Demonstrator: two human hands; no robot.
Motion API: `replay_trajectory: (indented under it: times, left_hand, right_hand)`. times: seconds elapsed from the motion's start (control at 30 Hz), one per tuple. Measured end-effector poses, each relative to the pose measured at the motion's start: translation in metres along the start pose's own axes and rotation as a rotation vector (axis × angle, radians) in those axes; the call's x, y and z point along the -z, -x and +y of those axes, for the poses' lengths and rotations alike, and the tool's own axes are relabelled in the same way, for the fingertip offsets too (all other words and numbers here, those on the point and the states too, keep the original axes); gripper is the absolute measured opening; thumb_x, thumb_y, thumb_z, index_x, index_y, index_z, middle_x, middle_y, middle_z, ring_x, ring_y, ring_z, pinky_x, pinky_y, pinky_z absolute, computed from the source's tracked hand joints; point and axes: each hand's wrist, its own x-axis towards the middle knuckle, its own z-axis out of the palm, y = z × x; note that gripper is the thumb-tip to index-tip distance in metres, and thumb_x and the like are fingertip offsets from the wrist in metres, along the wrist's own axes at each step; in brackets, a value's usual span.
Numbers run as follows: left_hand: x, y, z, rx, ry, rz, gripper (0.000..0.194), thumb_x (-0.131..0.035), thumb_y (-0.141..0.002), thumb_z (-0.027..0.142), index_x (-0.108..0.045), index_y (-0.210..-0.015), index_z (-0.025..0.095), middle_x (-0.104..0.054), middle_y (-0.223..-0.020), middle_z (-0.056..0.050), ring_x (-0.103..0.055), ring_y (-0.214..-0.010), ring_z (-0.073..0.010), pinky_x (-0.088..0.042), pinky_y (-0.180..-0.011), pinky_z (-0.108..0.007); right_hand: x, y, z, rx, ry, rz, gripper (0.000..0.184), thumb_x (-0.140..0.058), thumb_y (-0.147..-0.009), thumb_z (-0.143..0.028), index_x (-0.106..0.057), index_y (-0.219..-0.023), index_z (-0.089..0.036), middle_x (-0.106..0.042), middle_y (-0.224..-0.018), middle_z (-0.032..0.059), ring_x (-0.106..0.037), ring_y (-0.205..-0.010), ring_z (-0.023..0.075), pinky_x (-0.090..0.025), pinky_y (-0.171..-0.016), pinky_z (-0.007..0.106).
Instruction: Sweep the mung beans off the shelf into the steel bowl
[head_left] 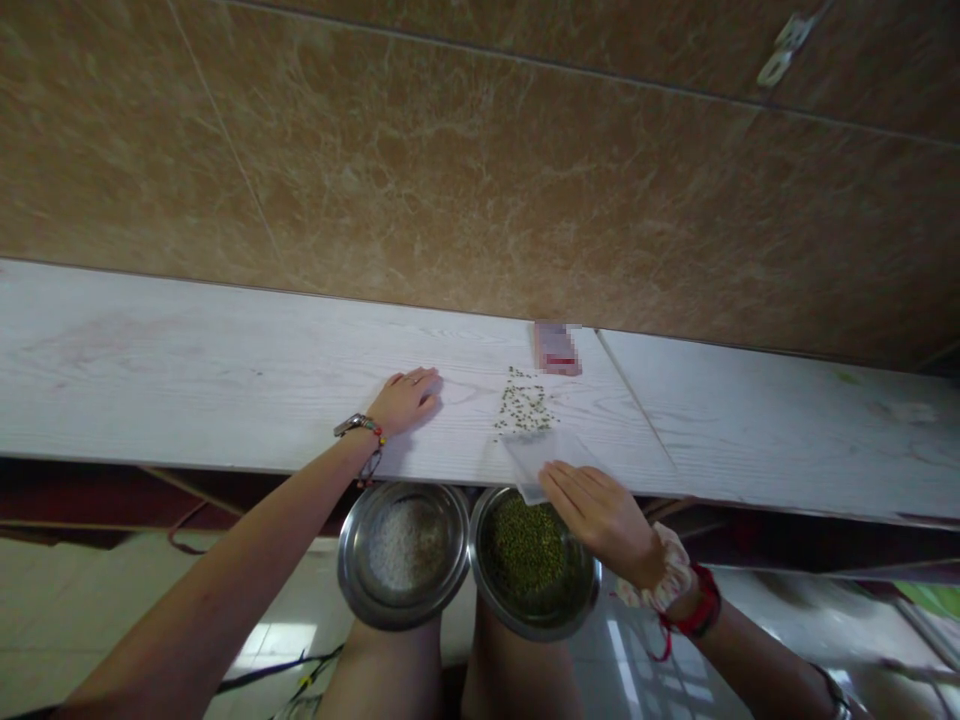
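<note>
My left hand [405, 400] lies on the white wooden board with its fingers stretched out, holding nothing. My right hand [600, 515] grips a translucent plastic sheet [523, 458], which is tilted at the board's front edge; whether it is a sheet or a thin container I cannot tell. Loose green beans [526, 405] are scattered on the board just beyond the plastic. Below my right hand, a metal bowl [591, 590] holds many green beans [525, 550]. Beside it, near my left forearm, another metal bowl [349, 575] holds white grains [405, 545] that look like rice.
The long white board [187, 370] runs along a brown marbled wall [450, 170]. A pinkish packet [556, 348], partly blurred out, lies against the wall behind the beans. Both bowls rest on my legs [397, 670]. A seam [634, 395] crosses the board at right.
</note>
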Motion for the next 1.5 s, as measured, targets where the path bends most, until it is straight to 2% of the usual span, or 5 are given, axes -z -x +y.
replay_trajectory:
  times: [0.3,0.53,0.73,0.9,1.5]
  left_hand:
    - [-0.003,-0.001,-0.003,-0.007,0.007,0.001,0.043,-0.037,-0.089,0.026,-0.051,-0.129,0.021,-0.048,-0.143,-0.007,-0.041,-0.133,-0.0230,-0.032,-0.109,-0.044]
    - [-0.005,-0.002,-0.005,-0.017,0.009,0.011,0.043,-0.039,-0.088,0.026,-0.051,-0.130,0.023,-0.049,-0.143,-0.005,-0.042,-0.132,-0.0229,-0.032,-0.108,-0.044]
    - [-0.004,-0.002,-0.003,-0.007,0.012,0.006,0.044,-0.038,-0.089,0.026,-0.051,-0.130,0.020,-0.048,-0.143,-0.007,-0.041,-0.133,-0.0237,-0.032,-0.109,-0.043]
    - [-0.005,-0.002,-0.004,-0.004,0.018,0.014,0.045,-0.038,-0.088,0.027,-0.050,-0.131,0.022,-0.049,-0.142,-0.006,-0.041,-0.133,-0.0234,-0.031,-0.109,-0.043]
    - [-0.003,-0.002,-0.002,0.015,0.028,-0.010,0.045,-0.038,-0.089,0.026,-0.051,-0.131,0.018,-0.046,-0.144,-0.008,-0.040,-0.134,-0.0243,-0.030,-0.110,-0.043]
  right_hand:
    - [0.018,0.015,-0.012,-0.010,-0.062,-0.028,0.029,-0.043,-0.088,-0.002,-0.068,-0.102,-0.009,-0.073,-0.099,0.0125,-0.067,-0.096,0.0203,-0.055,-0.079,0.031]
    - [0.030,0.021,0.005,-0.165,-0.151,0.012,0.041,-0.044,-0.086,-0.001,-0.062,-0.121,-0.012,-0.072,-0.103,0.0132,-0.066,-0.099,0.0213,-0.055,-0.082,0.034]
    - [0.030,0.028,0.027,-0.213,-0.053,-0.037,0.034,-0.041,-0.085,0.000,-0.068,-0.102,-0.010,-0.074,-0.091,0.0119,-0.068,-0.086,0.0199,-0.055,-0.074,0.032]
    - [0.020,0.034,0.039,-0.244,-0.063,-0.063,0.038,-0.040,-0.082,0.001,-0.068,-0.104,-0.013,-0.074,-0.093,0.0107,-0.068,-0.086,0.0196,-0.053,-0.075,0.032]
    - [0.023,0.023,0.032,-0.207,-0.065,-0.040,0.031,-0.040,-0.083,0.002,-0.068,-0.091,-0.009,-0.074,-0.083,0.0108,-0.068,-0.076,0.0186,-0.053,-0.070,0.030]
